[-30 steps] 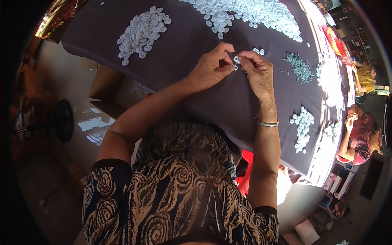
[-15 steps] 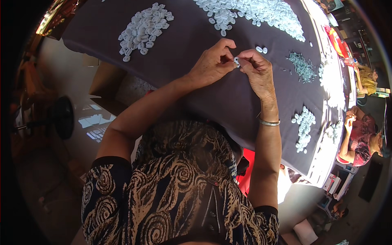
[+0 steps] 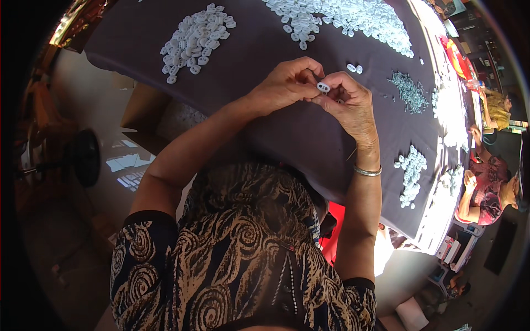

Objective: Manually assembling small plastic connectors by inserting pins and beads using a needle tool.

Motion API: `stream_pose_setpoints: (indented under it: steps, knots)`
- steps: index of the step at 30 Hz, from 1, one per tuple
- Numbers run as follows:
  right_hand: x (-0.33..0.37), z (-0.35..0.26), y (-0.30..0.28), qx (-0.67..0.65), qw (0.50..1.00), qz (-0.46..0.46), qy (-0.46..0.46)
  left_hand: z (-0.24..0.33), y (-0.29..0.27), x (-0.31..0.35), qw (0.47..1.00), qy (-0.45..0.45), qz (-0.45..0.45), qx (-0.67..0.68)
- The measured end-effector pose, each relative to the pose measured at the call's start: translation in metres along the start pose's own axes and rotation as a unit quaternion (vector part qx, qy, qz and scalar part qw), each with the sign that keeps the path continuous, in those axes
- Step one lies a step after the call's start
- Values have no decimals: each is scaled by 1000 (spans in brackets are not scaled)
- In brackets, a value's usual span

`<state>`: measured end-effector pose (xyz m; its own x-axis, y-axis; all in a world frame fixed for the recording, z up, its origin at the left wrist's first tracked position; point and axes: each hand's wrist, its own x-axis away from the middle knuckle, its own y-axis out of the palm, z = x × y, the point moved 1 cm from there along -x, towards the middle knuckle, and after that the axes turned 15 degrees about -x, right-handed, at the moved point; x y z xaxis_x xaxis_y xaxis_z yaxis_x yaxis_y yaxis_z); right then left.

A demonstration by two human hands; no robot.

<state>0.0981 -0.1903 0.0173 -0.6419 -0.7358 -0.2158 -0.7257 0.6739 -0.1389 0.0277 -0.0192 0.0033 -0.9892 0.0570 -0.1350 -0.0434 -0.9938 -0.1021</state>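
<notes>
Closer together than half a second ago, the left hand (image 3: 286,87) and right hand (image 3: 353,107) meet over dark cloth (image 3: 265,144), the small white piece (image 3: 323,87) between them now showing its broad, two-holed face. At far right, a co-worker (image 3: 489,190), whose hands are together in the earlier frame, now holds them apart.

Thumb and forefinger of the left hand pinch close at the piece's left end. Fingers of the right hand curl in on its other side, thumb tucked below; whether that palm hides anything more, one cannot tell.

Oval and smooth-looking, the piece appears light and stiff, likely hard plastic, unlikely to break under fingertip pressure but apt to slip or spin. Its rounded rim looks the best place to take hold, a fingertip at each end, leaving the holes uncovered.

Bare cloth stretches from the left pile (image 3: 194,44) to the hands, and again toward the right pile (image 3: 411,175). Tighter quarters lie ahead: two loose pieces (image 3: 355,69) sit just beyond the right hand, the big heap (image 3: 353,25) farther off, thin metal bits (image 3: 409,92) to the right. Between hands and torso, the near edge of the table curves past, with a drop beyond it.
</notes>
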Motion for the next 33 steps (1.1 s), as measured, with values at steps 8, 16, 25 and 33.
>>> stream_pose_setpoints:
  steps: [8, 16, 25, 33]
  knots:
    - [1, -8, 5, -3, 999, 23, -43, 11, -5, 0, 996, -10, -31, 78]
    - [0, -23, 13, 100, 991, 34, -82, 4, 0, 1, 999, 24, -13, 26]
    - [-1, -19, 13, 292, 944, -16, -154, 10, -2, 2, 999, 3, 2, -47]
    - [1, -10, 21, 341, 924, -4, -171, 11, 10, 8, 999, -4, 40, 18]
